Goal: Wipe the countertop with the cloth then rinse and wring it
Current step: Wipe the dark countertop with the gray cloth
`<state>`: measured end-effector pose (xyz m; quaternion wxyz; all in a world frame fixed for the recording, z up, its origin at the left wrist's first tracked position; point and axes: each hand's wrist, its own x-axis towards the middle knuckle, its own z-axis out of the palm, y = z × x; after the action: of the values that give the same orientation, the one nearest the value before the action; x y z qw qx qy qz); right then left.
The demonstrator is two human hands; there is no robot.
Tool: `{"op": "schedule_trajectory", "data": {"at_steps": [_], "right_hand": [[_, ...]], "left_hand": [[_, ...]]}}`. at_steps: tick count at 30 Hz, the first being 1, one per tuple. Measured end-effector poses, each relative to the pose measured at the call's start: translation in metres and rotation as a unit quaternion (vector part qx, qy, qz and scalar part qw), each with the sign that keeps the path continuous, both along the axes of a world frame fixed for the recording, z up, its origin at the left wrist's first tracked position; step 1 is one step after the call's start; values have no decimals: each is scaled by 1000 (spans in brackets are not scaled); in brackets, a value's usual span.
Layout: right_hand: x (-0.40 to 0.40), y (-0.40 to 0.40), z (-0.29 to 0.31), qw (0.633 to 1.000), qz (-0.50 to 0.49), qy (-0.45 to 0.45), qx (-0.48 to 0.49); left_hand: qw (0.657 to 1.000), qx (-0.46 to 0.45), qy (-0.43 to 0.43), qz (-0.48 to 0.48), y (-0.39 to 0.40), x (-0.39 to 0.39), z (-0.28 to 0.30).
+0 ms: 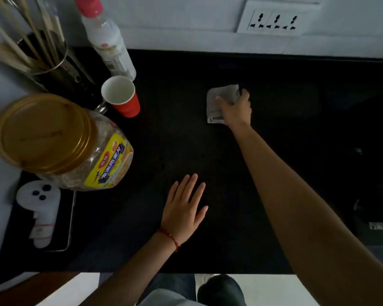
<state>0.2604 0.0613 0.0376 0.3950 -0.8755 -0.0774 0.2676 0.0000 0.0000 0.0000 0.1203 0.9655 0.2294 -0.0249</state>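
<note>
Head view: the black countertop (175,140) fills most of the frame. Right of centre, toward the top, the right hand (236,108) reaches out with fingers curled over a folded grey cloth (217,102), gripping it against the countertop. Lower centre, the left hand (185,212) lies flat on the countertop, fingers straight and slightly spread, holding nothing; a red string (169,237) circles its wrist. At the left edge stands a big jar (75,151) with a gold lid. Just above it is a red cup (122,97), then a bottle (106,38) with a red cap. A utensil holder (42,54) stands upper left. A socket (274,18) sits on the wall, upper right.
</note>
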Motion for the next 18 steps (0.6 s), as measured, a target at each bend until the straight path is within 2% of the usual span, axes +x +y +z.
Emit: {"op": "schedule_trajectory", "data": {"at_steps": [3,6,11,18], "right_hand": [[2,12,0,999,-31,-21,-33],[9,14,-4,997,-65,37,-18],[5,-10,-4,990,-85,102,43],[-17,-77,8,975,-138,86,149]], "left_hand": [[1000,-9,-10,5,-1,1,-1],[1000,-4,-9,-3,-1,1,-6],[1000,-9,-7,-8,-1,0,-5],[999,-35,14,-8,0,3,3]]}}
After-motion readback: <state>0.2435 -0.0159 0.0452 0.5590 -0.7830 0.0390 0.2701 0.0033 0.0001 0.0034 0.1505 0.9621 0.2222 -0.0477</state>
